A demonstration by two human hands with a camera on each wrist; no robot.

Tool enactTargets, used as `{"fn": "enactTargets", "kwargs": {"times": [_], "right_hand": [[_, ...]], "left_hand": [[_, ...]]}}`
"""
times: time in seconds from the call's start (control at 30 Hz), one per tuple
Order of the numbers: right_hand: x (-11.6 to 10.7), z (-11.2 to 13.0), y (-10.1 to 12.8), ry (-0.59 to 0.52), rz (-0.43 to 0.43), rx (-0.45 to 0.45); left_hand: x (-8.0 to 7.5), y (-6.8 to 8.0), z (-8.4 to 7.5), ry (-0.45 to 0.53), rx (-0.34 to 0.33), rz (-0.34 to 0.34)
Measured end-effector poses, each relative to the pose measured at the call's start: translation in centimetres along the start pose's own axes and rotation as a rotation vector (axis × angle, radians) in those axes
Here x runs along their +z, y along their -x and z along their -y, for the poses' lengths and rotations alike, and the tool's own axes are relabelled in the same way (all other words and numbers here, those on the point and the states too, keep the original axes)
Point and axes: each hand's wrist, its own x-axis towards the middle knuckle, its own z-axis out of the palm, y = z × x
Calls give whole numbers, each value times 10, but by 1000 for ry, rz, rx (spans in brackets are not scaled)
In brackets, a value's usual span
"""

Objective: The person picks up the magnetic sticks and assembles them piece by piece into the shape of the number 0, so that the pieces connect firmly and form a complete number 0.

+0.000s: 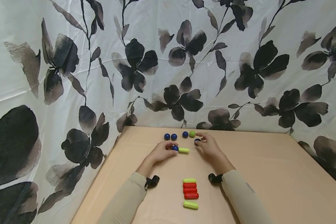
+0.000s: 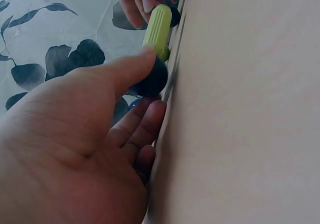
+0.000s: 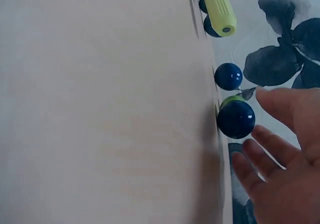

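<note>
In the head view my left hand (image 1: pixel 163 151) pinches a blue ball (image 1: pixel 175 148) near the back of the table. A yellow-green ridged rod (image 1: pixel 184 150) sticks out from that ball toward the right. From the left wrist view, the thumb of the left hand (image 2: pixel 85 129) lies against the ball (image 2: pixel 154 79), at the near end of the rod (image 2: pixel 159 29). My right hand (image 1: pixel 210 145) is at another blue ball (image 1: pixel 197 142). The right wrist view shows the thumb of the right hand (image 3: pixel 287 144) apart from this ball (image 3: pixel 236 119), with fingertips close beside it.
Two blue balls (image 1: pixel 170 137) lie at the back left. A third blue ball (image 1: pixel 185 134) is beside a green ball (image 1: pixel 192 134). Nearer me, red rods (image 1: pixel 190 190) lie stacked between yellow-green rods (image 1: pixel 190 205). A flowered cloth (image 1: pixel 184 62) hangs behind the table (image 1: pixel 268 174).
</note>
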Motion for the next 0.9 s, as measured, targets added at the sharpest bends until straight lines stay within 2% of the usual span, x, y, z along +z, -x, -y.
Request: {"fn": "enactTargets", "kwargs": {"times": [0.2, 0.47, 0.63, 0.9], "right_hand": [[2, -5, -5, -5, 54, -18], [6, -9, 2, -84, 165, -8], [9, -11, 4, -101, 156, -13], [9, -7, 7, -106, 156, 1]], "left_hand": [[1, -3, -4, 38, -42, -82], [15, -15, -9, -49, -90, -143], [20, -18, -9, -46, -88, -153], [17, -17, -10, -14, -89, -122]]}}
